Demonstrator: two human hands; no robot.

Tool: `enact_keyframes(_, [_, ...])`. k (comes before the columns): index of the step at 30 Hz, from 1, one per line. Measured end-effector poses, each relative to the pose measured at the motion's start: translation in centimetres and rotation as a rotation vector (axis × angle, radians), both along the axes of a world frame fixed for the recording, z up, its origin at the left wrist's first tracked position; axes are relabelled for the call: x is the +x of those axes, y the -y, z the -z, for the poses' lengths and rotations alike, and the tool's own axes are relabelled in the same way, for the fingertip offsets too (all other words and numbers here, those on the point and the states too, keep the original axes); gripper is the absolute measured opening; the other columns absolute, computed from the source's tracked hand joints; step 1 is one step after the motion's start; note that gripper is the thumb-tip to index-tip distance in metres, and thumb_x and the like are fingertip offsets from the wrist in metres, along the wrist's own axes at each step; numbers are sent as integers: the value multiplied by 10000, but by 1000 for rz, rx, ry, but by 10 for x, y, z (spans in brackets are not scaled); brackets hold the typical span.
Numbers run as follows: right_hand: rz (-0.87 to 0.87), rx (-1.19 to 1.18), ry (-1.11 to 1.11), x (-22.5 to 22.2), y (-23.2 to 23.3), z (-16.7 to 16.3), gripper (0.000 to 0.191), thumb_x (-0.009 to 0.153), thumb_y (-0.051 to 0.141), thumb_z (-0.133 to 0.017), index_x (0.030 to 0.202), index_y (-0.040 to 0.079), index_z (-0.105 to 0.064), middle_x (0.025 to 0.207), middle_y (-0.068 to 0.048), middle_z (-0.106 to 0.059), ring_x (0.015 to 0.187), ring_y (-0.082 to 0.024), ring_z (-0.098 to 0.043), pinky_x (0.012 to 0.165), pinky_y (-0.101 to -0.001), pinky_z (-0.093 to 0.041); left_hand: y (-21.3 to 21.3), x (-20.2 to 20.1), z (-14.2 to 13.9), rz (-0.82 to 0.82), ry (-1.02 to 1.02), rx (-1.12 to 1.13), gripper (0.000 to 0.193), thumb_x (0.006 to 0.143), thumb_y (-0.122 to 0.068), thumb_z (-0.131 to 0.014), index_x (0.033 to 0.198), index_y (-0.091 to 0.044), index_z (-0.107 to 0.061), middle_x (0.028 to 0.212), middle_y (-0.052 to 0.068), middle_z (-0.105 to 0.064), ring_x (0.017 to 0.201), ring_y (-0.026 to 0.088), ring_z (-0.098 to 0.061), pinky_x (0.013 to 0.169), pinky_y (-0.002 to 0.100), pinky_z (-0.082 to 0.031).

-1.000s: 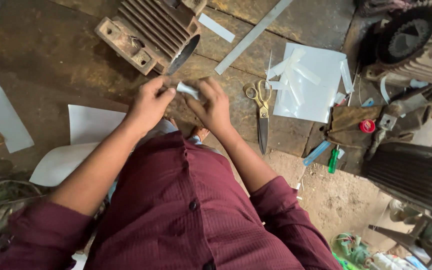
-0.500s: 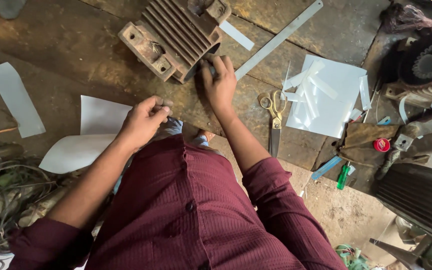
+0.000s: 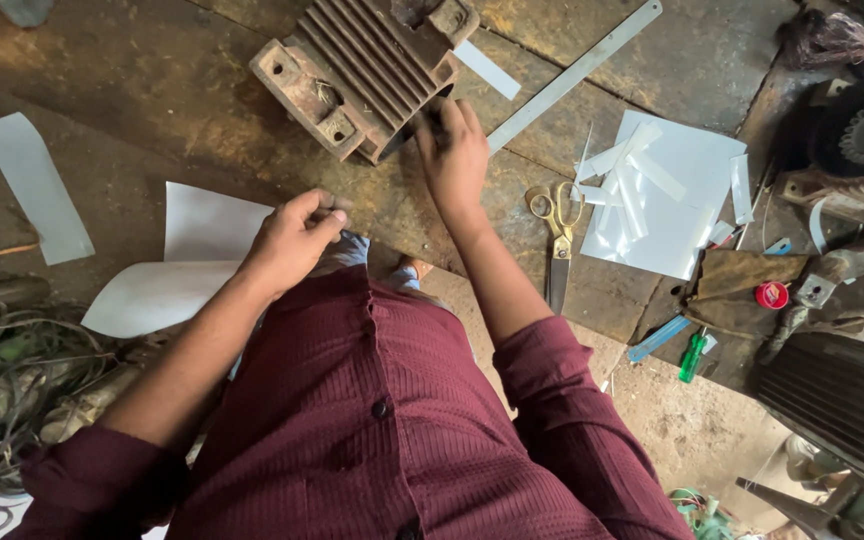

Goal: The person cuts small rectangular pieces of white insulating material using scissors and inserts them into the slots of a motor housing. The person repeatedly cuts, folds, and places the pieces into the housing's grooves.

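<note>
Two bare hands work over a stained wooden bench [image 3: 152, 100]. The right hand [image 3: 455, 150] reaches to the open end of a rusty, ribbed cast-metal motor housing [image 3: 362, 70] lying near the bench's far edge; its fingers press at the dark opening, though whether they pinch anything there cannot be told. The left hand [image 3: 292, 240] hangs nearer the body, curled loosely, thumb and fingertips pressed together on something too small to make out. White paper sheets [image 3: 207, 225] lie just beside it. Yellow-handled scissors [image 3: 555, 225], a long steel ruler [image 3: 572, 75] and cut white strips [image 3: 632, 180] lie to the right.
</note>
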State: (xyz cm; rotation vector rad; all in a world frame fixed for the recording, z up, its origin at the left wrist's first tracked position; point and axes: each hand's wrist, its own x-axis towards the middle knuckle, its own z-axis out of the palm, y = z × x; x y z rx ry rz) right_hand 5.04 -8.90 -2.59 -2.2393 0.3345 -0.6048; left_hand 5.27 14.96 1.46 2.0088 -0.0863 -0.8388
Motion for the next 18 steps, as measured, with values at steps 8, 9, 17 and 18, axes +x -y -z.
enact_keyframes(8, [-68, -147, 61, -9, 1, -6, 213, 906, 72, -763, 1104, 105, -690, 988, -109, -622, 875, -319, -671, 736, -417, -538, -14, 4, 7, -49, -19, -53, 263, 978, -198, -639, 1194, -60, -694, 991, 37, -763, 881, 106, -699, 807, 258, -543])
enact_keyframes(9, [-72, -147, 34, -4, 0, -4, 209, 900, 81, -776, 1088, 95, -685, 985, -113, -619, 873, -326, -665, 738, -422, -536, -14, 3, 7, -45, -12, -72, 259, 983, -201, -640, 1191, -57, -694, 993, 35, -760, 889, 103, -698, 811, 257, -545])
enact_keyframes(17, [-116, -208, 178, -19, 3, -7, 177, 888, 82, -761, 1032, 99, -659, 1083, -101, -661, 950, -326, -683, 795, -409, -557, -25, 9, 5, -40, 25, -95, 248, 988, -194, -647, 1198, -70, -695, 980, 16, -757, 868, 95, -686, 778, 257, -531])
enact_keyframes(18, [-110, -183, 143, -19, 2, -7, 171, 894, 82, -768, 1033, 92, -669, 1079, -101, -666, 943, -325, -684, 789, -408, -557, -27, 10, 5, -60, -7, -99, 246, 989, -196, -645, 1197, -76, -698, 972, 9, -748, 852, 94, -666, 756, 262, -523])
